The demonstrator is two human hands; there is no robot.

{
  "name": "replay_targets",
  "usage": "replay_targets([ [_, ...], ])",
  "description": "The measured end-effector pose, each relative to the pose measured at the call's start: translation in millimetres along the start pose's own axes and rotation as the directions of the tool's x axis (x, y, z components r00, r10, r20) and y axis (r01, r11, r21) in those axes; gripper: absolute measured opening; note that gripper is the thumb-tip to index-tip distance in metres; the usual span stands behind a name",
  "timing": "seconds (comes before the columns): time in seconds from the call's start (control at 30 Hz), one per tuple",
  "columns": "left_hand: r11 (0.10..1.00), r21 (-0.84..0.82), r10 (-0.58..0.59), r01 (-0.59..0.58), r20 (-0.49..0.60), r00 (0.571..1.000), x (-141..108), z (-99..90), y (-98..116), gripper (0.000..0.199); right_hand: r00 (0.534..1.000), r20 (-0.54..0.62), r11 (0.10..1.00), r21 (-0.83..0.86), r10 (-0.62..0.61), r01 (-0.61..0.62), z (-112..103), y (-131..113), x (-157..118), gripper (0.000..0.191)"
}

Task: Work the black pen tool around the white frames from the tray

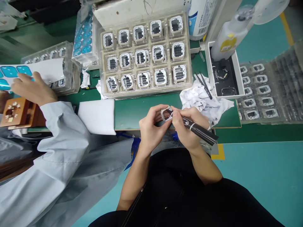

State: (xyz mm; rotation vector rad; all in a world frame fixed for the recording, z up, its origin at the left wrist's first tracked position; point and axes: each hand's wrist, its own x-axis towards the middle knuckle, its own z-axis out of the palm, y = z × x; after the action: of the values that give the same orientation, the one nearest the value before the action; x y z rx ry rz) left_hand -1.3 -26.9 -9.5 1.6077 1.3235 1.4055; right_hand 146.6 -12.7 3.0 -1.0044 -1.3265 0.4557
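Observation:
My left hand (152,127) pinches a small silver-white watch case frame (163,116) between thumb and fingers, just past the bench's front edge. In my right hand (189,126) is a black pen-shaped tool (202,133), its tip end directed into the frame's opening. The exact kind of the tool and its tip contact are hard to make out. Beyond my hands lies a clear plastic tray (146,91) with several similar square frames in rows, each with dark parts inside. Black tweezers (204,85) rest on a crumpled white cloth (193,97) to the right.
A co-worker's hand (35,88) at left touches a sheet of blue stickers (9,72) above an orange fixture (17,113). White foam (97,116) overhangs the bench edge. A white box (240,90) holds a dispenser bottle (228,41). More stacked trays (258,91) stand at right.

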Motion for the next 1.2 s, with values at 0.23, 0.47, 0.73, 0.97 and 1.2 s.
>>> replay_targets([
  [0.23,0.998,0.049,0.05,-0.049,-0.026,0.998,-3.8,1.2,-1.2,0.036,1.0,0.008,1.0,-0.004,0.022,-0.022,0.5,-2.3,-0.6,0.019],
  [0.47,0.997,-0.016,-0.077,0.077,-0.019,0.997,-0.6,0.1,2.6,0.05,0.994,0.036,0.994,0.039,0.099,-0.101,-1.2,0.6,-3.7,0.023],
  [0.73,0.983,-0.126,-0.137,0.134,-0.017,0.99,2.1,-2.9,8.9,0.059,0.996,-0.003,0.993,0.082,0.088,-0.088,-0.9,6.9,-10.4,0.019],
  [0.97,0.988,-0.098,-0.118,0.115,-0.02,0.993,1.7,-1.0,9.0,0.059,0.999,0.009,0.999,0.014,0.032,-0.033,-1.2,-0.3,-3.0,0.016],
  [1.2,0.995,-0.038,-0.088,0.087,-0.028,0.996,-1.8,0.2,4.8,0.055,1.0,0.006,1.0,-0.02,0.011,-0.011,-0.9,-3.3,0.4,0.017],
])
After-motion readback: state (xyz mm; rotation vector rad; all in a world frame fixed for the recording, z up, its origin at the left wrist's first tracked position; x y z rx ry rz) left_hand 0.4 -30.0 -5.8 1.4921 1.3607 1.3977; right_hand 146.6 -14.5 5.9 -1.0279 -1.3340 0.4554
